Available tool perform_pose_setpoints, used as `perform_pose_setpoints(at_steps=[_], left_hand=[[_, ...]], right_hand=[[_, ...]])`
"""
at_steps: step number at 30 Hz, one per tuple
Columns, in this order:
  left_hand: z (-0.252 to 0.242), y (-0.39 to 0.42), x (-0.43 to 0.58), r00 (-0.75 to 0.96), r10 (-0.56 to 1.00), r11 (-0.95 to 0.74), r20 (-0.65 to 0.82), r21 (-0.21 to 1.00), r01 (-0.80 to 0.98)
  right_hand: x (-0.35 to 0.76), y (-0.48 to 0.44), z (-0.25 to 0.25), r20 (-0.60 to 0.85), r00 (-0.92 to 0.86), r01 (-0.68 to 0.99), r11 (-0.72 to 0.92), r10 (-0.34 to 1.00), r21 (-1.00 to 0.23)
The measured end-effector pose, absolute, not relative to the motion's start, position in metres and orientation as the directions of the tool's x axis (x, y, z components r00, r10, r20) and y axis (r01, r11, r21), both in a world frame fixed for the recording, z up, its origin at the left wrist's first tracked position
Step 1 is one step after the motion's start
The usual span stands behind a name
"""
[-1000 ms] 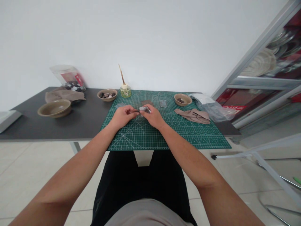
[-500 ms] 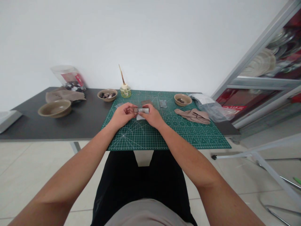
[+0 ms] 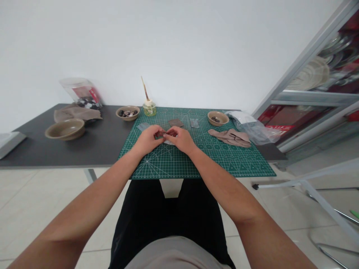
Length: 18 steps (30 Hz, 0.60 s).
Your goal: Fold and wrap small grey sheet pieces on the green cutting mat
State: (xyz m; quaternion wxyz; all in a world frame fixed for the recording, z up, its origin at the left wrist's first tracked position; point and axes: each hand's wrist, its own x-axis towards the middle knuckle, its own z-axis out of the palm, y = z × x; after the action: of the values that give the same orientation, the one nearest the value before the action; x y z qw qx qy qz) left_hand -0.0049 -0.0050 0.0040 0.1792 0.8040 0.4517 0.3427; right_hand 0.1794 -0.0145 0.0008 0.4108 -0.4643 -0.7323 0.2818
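My left hand [image 3: 150,139] and my right hand [image 3: 181,139] meet over the green cutting mat [image 3: 157,164], thumbs and fingers pinched together. Whatever is between the fingertips is small and mostly hidden. Just below them a whitish, paper-like piece [image 3: 169,142] shows, partly covered by my right hand; I cannot tell if it is held or lying on the mat. Beyond my hands lies a flat brown square [image 3: 175,123]. Clear plastic pieces rest to its right [image 3: 194,123] and behind my left hand [image 3: 143,126].
Pebble bowls stand at back left [image 3: 128,113] and right [image 3: 218,118]. Between them is a reed diffuser bottle [image 3: 149,107]. A brown cloth [image 3: 231,138] and plastic bag [image 3: 251,127] lie right. A larger bowl [image 3: 65,129], another cloth [image 3: 77,112] and a pebble bag [image 3: 84,93] are left.
The greyish-white strip stretched between my hands is no longer visible there. My fingertips have come together, and my right hand has shifted slightly left. More of the brown square and left plastic piece shows.
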Motion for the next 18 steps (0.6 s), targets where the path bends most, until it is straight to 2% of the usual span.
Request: perform_pose_setpoints(at_steps=[4, 7, 12, 18], left_hand=[[0.0057, -0.0053, -0.0037, 0.421, 0.815, -0.577, 0.398, 0.509, 0.638], [0.0081, -0.0069, -0.0017, 0.496, 0.772, -0.634, 0.396, 0.434, 0.64], [0.0078, -0.0086, 0.0003, 0.479, 0.774, -0.627, 0.414, 0.395, 0.671], [0.0001, -0.001, -0.0007, 0.539, 0.768, -0.638, 0.346, 0.342, 0.69]], right_hand=[[0.1801, -0.013, -0.0011, 0.301, -0.245, 0.423, 0.381, 0.921, -0.822], [0.18, -0.0132, -0.0001, 0.292, -0.237, 0.468, 0.372, 0.927, -0.802], [0.1825, -0.013, 0.001, 0.401, -0.192, 0.61, 0.429, 0.896, -0.666], [0.1845, -0.0102, -0.0056, 0.369, -0.27, 0.718, 0.442, 0.889, -0.538]])
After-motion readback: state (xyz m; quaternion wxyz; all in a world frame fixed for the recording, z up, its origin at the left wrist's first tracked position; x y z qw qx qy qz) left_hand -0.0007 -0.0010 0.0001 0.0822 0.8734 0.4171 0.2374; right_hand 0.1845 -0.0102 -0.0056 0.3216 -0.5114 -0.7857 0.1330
